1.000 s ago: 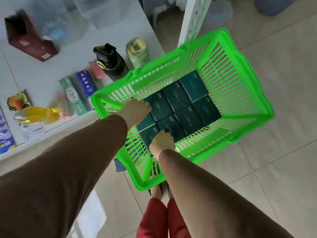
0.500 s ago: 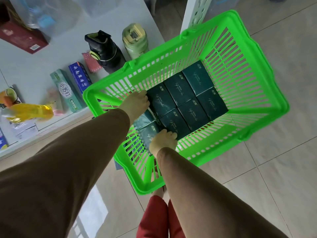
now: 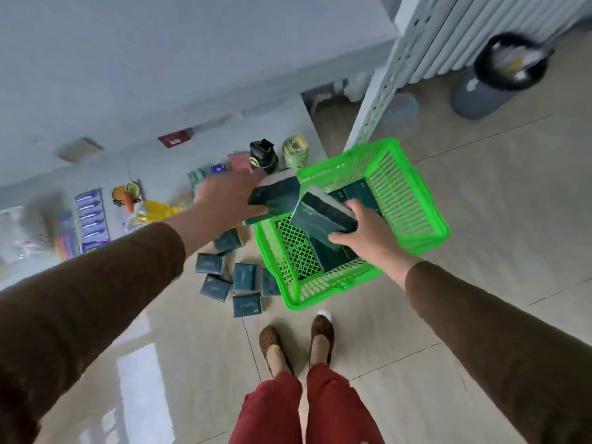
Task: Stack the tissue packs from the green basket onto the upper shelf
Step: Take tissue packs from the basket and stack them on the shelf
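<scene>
while my left hand (image 3: 224,203) grips one tissue pack (image 3: 275,198) and my right hand (image 3: 368,233) another (image 3: 323,216) above the green basket (image 3: 426,219), the upper shelf (image 3: 192,59) lies up and leftward, nearer my left.

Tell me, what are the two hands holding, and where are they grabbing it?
Each hand holds dark green tissue packs. The left hand grips its pack by the left end; the right hand grips its pack by the near right end.
</scene>
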The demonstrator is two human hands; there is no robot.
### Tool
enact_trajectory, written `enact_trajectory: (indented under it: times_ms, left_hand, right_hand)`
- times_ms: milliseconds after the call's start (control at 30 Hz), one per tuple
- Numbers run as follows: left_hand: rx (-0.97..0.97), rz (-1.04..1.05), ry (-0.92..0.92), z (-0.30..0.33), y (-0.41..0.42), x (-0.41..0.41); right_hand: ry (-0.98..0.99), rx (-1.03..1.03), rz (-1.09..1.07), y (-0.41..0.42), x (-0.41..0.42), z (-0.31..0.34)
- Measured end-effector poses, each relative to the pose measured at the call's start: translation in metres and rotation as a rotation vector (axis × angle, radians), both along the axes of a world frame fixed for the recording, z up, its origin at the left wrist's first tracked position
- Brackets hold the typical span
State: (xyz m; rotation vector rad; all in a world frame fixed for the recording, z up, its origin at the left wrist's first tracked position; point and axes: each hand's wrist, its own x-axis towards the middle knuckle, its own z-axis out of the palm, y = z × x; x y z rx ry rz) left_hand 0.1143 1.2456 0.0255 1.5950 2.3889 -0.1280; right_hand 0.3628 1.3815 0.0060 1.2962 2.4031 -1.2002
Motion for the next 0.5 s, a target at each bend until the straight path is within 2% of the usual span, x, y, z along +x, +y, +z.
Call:
enact_trajectory:
  times_ms: [67,167,333,500]
  left_hand:
    - [0.114,0.176,-0.139,0.061,-0.042,-0.021]
    - [0.276,0.324,-0.197,0.141,-0.116,-0.056]
    - [0.449,0.358,-0.123,0.234,-0.244,-0.128]
    - [0.496,0.381,0.0,0.276,-0.338,-0.213]
  right_hand:
    - [0.138,0.074,0.022,-0.012,-0.019,0.056]
    - [0.306,0.115,0.031,-0.044,-0.058,0.125]
    - [0.549,0.058,0.045,-0.123,-0.148,0.198]
    - [0.633,0.029,0.092,-0.202,-0.248,0.225]
